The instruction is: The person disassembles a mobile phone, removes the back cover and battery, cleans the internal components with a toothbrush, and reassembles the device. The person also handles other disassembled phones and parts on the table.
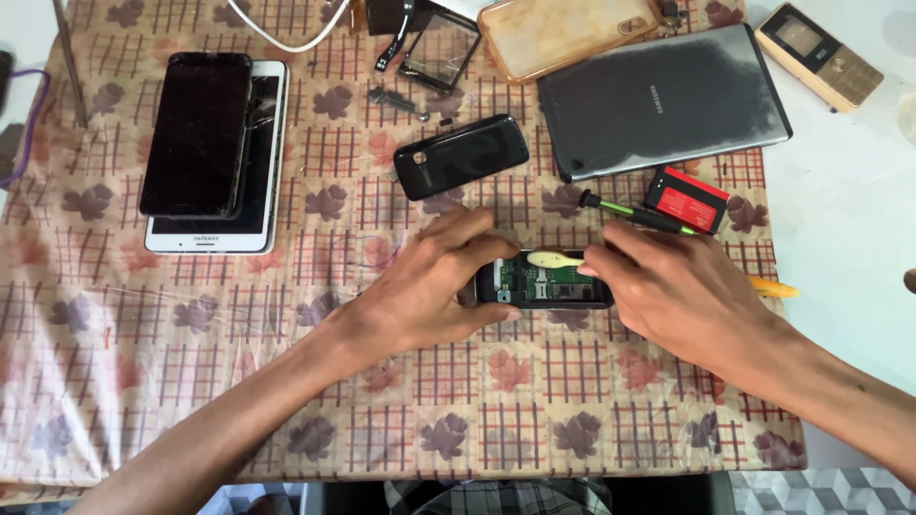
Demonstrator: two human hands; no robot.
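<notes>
Looking down, I see my left hand [429, 291] clamped around the left end of an opened phone [546, 279] that lies flat near the middle of the worktop [172, 381], thumb on its near edge and fingers [468, 229] over the far edge. My right hand [682, 286] has its fingers pinched narrowly on a pale tool [556, 258], whose rounded tip rests on the phone's bare green board. An orange tool [773, 287] pokes out from behind that hand.

Just beyond the phone lie a green-handled screwdriver [634, 214] and, touching it, a red battery [686, 198]. A black back cover [461, 155] sits beyond my left fingers. Far left, a dark phone [196, 132] lies stacked on a white phone [263, 205].

Farther off rest a grey tablet [663, 100], a clear amber case [563, 33], a small glass panel [439, 52] and a white cable [286, 38]. At the far right corner, off the patterned cloth, sits a gold keypad phone [819, 54].
</notes>
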